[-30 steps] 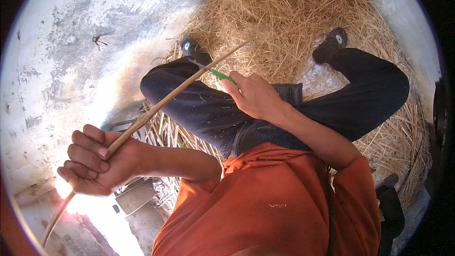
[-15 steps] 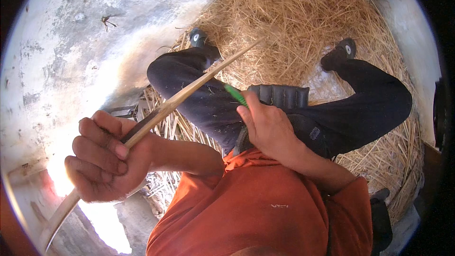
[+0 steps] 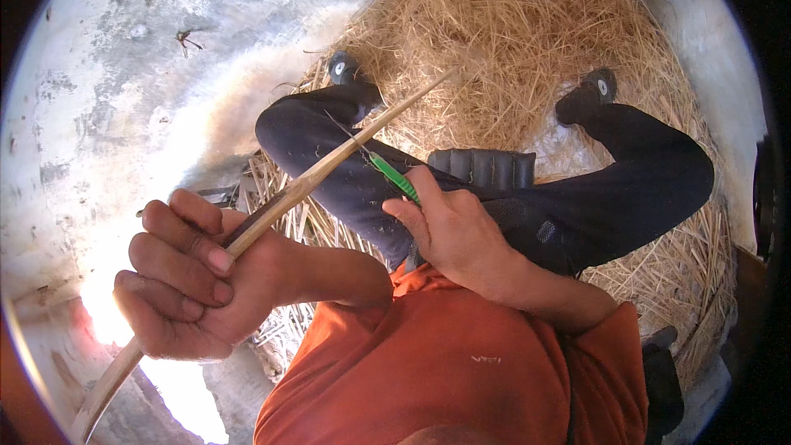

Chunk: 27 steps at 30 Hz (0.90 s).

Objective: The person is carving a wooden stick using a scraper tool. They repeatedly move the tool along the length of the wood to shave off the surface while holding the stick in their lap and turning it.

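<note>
My left hand (image 3: 185, 280) is closed in a fist round a long pale wooden stick (image 3: 317, 171). The stick slants from the lower left up to a thin, tapered tip over the straw, with a dark patch of bark just beyond my thumb. In my right hand (image 3: 461, 227) is a green-handled knife (image 3: 395, 177), held near my lap. Its thin dark blade crosses the stick partway along its length; whether the edge presses into the wood I cannot tell.
My legs in dark trousers (image 3: 643, 161) are bent apart on a bed of dry straw (image 3: 527, 25). Between them lies a black ribbed pad (image 3: 484, 168). A worn pale wall (image 3: 107, 74) curves up on the left, with bright light low beside it.
The knife has moved left and its blade now shows across the stick. My left hand and the stick have shifted slightly.
</note>
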Available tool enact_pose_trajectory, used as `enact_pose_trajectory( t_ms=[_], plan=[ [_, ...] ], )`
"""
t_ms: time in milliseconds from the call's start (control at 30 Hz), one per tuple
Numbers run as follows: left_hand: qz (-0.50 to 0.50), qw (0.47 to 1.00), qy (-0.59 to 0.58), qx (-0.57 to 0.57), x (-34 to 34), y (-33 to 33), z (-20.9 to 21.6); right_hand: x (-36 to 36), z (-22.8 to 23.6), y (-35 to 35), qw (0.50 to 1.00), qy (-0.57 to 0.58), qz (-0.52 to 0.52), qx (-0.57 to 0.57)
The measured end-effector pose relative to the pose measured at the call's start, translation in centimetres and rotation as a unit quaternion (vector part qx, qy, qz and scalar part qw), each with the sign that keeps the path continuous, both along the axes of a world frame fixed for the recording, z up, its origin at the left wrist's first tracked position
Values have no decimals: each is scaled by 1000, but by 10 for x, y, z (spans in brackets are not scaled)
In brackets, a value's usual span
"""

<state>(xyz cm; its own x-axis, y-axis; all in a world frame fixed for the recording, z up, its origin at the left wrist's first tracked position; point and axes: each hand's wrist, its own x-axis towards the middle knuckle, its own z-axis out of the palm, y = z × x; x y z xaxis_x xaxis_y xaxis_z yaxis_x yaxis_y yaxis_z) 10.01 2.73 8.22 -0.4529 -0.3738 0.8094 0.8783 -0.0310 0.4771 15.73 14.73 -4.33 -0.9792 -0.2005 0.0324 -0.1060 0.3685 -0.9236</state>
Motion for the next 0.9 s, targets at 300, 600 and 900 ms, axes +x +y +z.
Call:
enact_pose_trajectory(
  t_ms=[300, 600, 900],
  plan=[
    [-35, 999, 11, -8, 1, -1, -1, -9, -7, 8, 998, -28, -6, 50],
    [-44, 995, 36, -85, -2, -27, -9, -7, -13, 5, 998, -39, -9, 41],
    [210, 977, -13, 36, -11, -20, -7, -15, -7, -15, 1000, 30, 3, 9]
  ],
)
